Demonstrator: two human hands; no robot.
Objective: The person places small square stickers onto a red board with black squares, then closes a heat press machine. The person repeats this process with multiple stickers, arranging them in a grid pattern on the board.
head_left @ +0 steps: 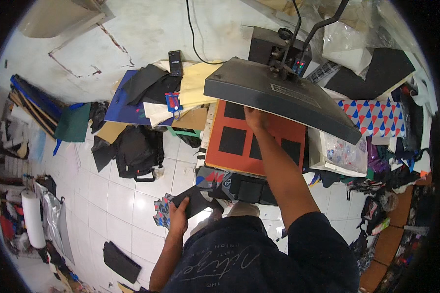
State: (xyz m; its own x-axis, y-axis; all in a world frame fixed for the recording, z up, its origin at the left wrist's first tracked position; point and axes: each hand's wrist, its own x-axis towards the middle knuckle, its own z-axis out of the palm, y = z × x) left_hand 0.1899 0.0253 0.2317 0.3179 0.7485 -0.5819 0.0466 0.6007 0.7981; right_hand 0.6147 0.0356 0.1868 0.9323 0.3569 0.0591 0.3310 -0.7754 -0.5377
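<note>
A heat press stands in front of me, its dark upper plate [278,97] raised and tilted over an orange-red lower pad [225,161]. Several black fabric squares lie spaced out on the pad, one of them a black square [232,140] near its left side. My right hand [255,118] reaches under the plate beside the far-left black square [234,110]; its fingertips are hidden or too small to make out. Low on the left, my left hand [179,215] grips black fabric pieces [194,202]. Grey, red and blue patterned cut sheets [162,211] stick out beside that hand.
Left of the press lie yellow sheets [195,85], black cloth and a phone [175,63]. A black bag [139,151] rests on the white tiled floor. Right of the press stands a white box [337,154] with plastic-wrapped contents, near a patterned sheet [371,118].
</note>
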